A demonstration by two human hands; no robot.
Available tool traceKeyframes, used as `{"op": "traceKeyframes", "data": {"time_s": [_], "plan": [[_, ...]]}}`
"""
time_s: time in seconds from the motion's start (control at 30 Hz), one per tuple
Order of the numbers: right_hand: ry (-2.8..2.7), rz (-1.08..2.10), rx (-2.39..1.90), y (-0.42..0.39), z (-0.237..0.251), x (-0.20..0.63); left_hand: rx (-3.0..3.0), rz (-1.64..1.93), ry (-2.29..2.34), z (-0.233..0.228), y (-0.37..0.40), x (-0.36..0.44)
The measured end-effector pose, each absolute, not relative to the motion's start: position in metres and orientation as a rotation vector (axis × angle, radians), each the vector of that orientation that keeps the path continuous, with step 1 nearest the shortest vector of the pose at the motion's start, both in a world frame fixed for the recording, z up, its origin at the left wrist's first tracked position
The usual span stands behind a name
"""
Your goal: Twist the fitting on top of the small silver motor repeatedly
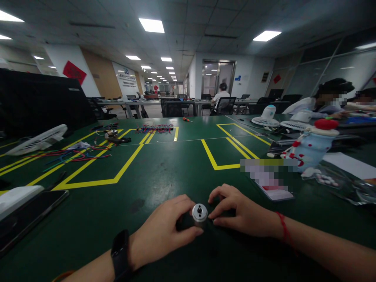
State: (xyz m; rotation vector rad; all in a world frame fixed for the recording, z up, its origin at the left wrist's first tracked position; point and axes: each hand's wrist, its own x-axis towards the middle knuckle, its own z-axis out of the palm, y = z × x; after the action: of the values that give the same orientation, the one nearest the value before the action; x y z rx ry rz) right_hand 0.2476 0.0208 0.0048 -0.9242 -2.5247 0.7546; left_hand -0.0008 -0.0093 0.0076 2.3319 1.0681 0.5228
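Note:
A small silver metal cylinder (199, 212), which looks like a small motor, stands upright near the front of the green table. Dark holes show in its round top face. My left hand (167, 221) grips it from the left, with thumb and fingers curved around its side. Just to the right is my right hand (241, 213), its thumb and index finger drawn together close to the cylinder. A tiny dark thing seems to be at those fingertips, too small to name. The cylinder's lower part is in shadow.
Yellow tape lines (91, 183) mark the green table (164, 164). At left lie loose wires (79, 154), a black phone (35, 219) and a white fan (41, 139). At right are a blurred card (270, 182), a light-blue bottle (315, 147) and plastic bags (343, 182). People sit beyond.

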Motion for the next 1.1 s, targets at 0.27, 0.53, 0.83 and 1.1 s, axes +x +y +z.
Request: {"op": "traceKeyframes", "data": {"time_s": [0.27, 0.53, 0.83, 1.1], "plan": [[-2.236, 1.045, -0.901, 0.028, 0.007, 0.252, 2.327, 0.514, 1.071, 0.006, -0.008, -0.001], [-1.489, 1.208, -1.136, 0.07, -0.02, 0.269, 2.321, 0.518, 1.075, 0.005, -0.009, -0.002], [-2.414, 0.797, -0.91, 0.025, 0.006, 0.248, 2.323, 0.527, 1.086, 0.006, -0.008, 0.0], [-2.128, 0.769, -0.824, 0.013, 0.014, 0.227, 2.338, 0.525, 1.071, 0.006, -0.008, 0.001]]}}
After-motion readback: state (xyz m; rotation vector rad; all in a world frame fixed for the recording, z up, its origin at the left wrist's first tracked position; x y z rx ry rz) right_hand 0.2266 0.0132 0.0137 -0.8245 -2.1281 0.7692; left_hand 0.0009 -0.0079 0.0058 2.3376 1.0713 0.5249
